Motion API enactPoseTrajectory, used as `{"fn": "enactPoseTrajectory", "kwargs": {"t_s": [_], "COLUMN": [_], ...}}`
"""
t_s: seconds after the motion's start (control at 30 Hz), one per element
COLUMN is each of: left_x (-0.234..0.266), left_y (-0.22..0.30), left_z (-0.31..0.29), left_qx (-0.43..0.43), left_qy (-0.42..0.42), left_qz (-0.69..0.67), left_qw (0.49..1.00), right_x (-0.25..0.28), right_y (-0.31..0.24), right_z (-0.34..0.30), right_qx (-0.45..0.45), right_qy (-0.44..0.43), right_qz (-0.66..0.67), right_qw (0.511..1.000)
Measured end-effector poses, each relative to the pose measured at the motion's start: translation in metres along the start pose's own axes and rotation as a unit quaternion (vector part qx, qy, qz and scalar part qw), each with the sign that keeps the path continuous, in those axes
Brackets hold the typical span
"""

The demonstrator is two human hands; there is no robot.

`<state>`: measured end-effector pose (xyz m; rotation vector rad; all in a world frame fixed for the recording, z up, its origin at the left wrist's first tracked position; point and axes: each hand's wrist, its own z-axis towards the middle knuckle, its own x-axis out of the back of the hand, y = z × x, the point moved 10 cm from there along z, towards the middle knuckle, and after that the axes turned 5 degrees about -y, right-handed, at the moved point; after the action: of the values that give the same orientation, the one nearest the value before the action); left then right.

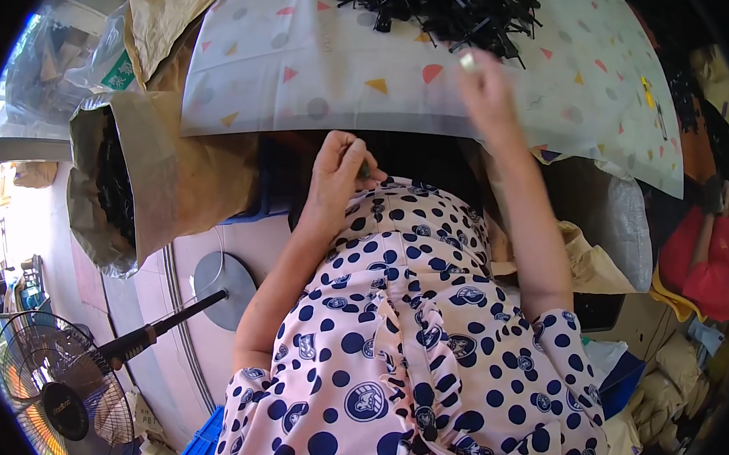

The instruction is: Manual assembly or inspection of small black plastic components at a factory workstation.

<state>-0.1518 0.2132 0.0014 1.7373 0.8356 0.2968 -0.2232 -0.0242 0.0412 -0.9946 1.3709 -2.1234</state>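
Observation:
My left hand [342, 171] is closed in front of my waist, just off the near edge of the table. Something small and dark shows between its thumb and fingers, too little of it to name. Over the table, my right hand [488, 92] is smeared by motion beside a heap of small black plastic parts [459, 5]. A pale patch sits at its fingertips; I cannot make out what it is. The heap lies on a white tablecloth [270, 90] printed with coloured triangles and grey dots.
On the left, an open brown paper sack [149, 175] holds black pieces. A standing fan [64, 409] is at the lower left, near a blue crate [201, 450]. A yellow tool [648, 93] lies on the table's right side. Someone in red [705, 263] is at the far right.

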Motion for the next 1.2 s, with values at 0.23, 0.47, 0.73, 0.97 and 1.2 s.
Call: {"fn": "enactPoseTrajectory", "kwargs": {"t_s": [0.23, 0.47, 0.73, 0.97, 1.2], "left_x": [-0.006, -0.004, 0.001, 0.002, 0.001], "left_y": [-0.026, -0.006, 0.077, 0.036, 0.044], "left_z": [-0.001, -0.001, 0.013, 0.003, -0.010], "left_qx": [0.064, 0.013, -0.195, -0.071, -0.176], "left_qy": [-0.069, -0.102, -0.058, -0.148, -0.060], "left_qz": [-0.127, -0.171, 0.139, 0.065, 0.210], "left_qw": [0.987, 0.980, 0.969, 0.984, 0.960], "right_x": [0.058, 0.034, -0.084, -0.122, -0.124], "right_y": [0.025, -0.014, -0.121, -0.113, -0.065], "right_z": [0.074, 0.061, -0.019, -0.050, -0.069], "right_qx": [-0.095, -0.094, 0.064, 0.012, -0.154], "right_qy": [0.070, 0.010, -0.313, -0.375, -0.291], "right_qz": [-0.061, 0.025, -0.003, 0.005, 0.166], "right_qw": [0.991, 0.995, 0.948, 0.927, 0.930]}}
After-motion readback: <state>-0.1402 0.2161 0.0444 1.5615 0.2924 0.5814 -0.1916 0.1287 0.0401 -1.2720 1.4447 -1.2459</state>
